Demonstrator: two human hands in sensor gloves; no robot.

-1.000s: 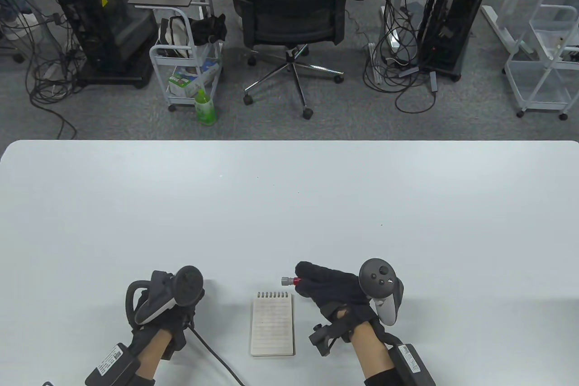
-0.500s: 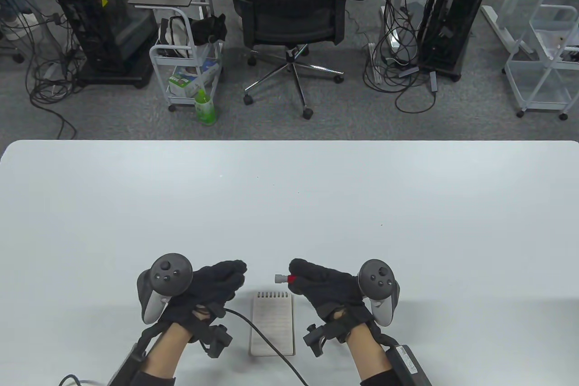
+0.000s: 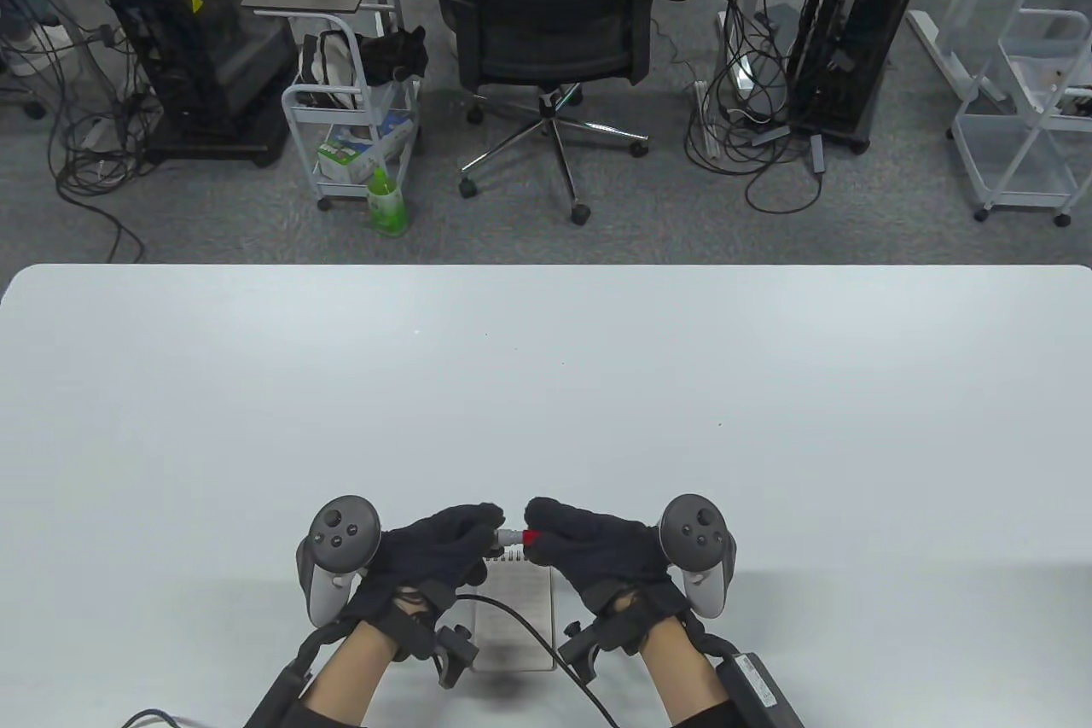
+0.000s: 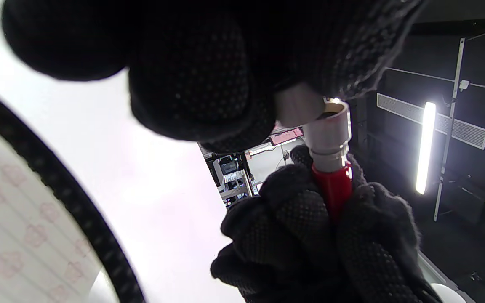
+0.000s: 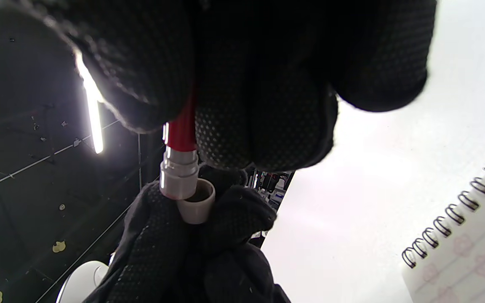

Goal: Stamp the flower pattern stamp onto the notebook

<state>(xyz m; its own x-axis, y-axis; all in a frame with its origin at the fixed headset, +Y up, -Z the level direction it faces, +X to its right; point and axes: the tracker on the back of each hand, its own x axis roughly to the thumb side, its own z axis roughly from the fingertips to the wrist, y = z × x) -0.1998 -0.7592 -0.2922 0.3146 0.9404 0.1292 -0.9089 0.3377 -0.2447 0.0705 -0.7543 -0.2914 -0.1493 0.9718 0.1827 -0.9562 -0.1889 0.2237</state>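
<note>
While pinched between both hands [image 3: 444,544] [image 3: 597,549], stamp [image 3: 514,538] above notebook [image 3: 522,604].

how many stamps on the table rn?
1. The stamp, red body with a grey end, is held above the top of the spiral notebook, between the left hand and right hand. None seen elsewhere; the hands could hide more.
</note>
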